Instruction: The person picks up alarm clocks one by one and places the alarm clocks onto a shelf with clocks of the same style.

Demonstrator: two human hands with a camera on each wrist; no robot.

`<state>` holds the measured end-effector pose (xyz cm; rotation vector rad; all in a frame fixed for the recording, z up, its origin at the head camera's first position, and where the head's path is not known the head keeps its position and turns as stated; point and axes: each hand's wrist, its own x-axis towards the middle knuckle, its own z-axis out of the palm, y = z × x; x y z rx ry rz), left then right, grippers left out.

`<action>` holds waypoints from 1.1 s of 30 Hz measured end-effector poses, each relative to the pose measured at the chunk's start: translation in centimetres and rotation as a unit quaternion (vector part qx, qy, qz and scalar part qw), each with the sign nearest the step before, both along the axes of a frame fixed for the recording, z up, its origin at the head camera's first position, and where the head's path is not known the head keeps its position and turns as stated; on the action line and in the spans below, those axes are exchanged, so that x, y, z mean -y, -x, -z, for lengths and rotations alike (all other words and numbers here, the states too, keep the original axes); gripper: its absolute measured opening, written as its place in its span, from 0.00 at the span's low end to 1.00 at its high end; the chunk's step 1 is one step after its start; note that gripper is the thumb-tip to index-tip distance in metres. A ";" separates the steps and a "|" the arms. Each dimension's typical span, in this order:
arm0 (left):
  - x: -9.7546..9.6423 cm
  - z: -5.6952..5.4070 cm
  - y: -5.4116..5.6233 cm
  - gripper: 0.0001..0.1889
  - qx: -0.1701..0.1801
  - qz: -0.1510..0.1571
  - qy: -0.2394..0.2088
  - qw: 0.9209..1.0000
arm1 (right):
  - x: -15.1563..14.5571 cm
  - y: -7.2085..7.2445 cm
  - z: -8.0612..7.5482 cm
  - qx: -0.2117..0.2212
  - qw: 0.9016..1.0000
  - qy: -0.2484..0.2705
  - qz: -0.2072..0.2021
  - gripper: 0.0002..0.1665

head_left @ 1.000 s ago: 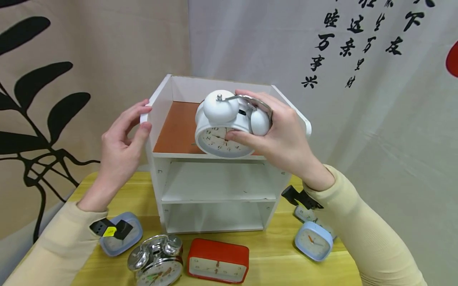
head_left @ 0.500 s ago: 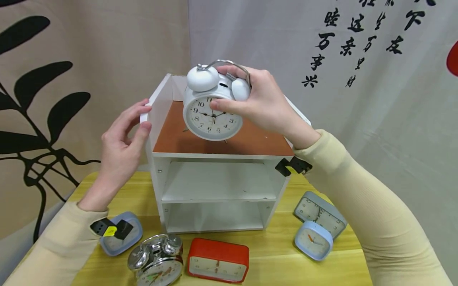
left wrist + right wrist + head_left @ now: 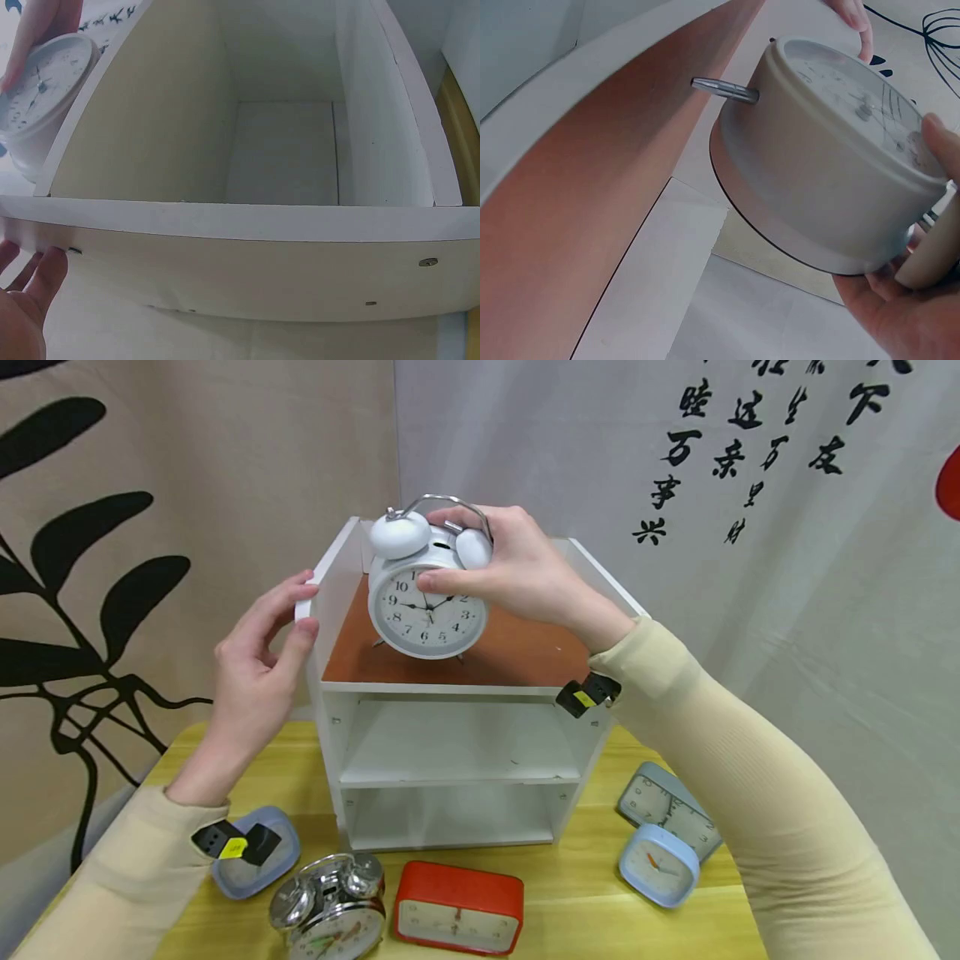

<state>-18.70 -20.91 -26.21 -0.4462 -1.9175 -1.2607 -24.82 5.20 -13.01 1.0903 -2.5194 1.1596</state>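
My right hand point(image 3: 517, 564) grips a white twin-bell alarm clock point(image 3: 427, 618), thumb over the dial and fingers behind the bells under its handle. The clock is upright with the dial toward me, low over the brown top board point(image 3: 525, 652) of a small white shelf unit point(image 3: 457, 689), near its left side. One metal foot point(image 3: 724, 90) sticks out beneath the clock in the right wrist view. My left hand point(image 3: 258, 668) holds the upper front corner of the unit's left side panel between thumb and fingers.
On the yellow wooden table point(image 3: 585, 910) a silver twin-bell clock point(image 3: 333, 906) and a red clock point(image 3: 459, 906) stand in front of the unit. A blue clock point(image 3: 258, 868) lies at left; another blue clock point(image 3: 660, 868) and a grey clock point(image 3: 667, 806) lie at right.
The white alarm clock, first tilted face-down, has been turned upright, then moved left and slightly down with my right hand. My left hand stays at the panel corner.
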 end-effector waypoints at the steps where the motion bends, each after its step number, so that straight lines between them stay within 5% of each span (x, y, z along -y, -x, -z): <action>1: 0.0 0.0 0.0 0.19 0.002 -0.002 0.000 1.000 | 0.1 0.1 0.0 0.000 1.000 -0.004 -0.003 0.38; 11: -0.1 -0.1 -0.1 0.20 0.014 -0.010 0.002 1.000 | 1.6 1.5 -0.8 -0.015 0.998 -0.050 -0.018 0.35; 33: -0.1 0.1 0.0 0.20 0.013 -0.010 0.001 1.000 | 3.3 4.1 -0.9 0.060 0.993 -0.056 -0.088 0.31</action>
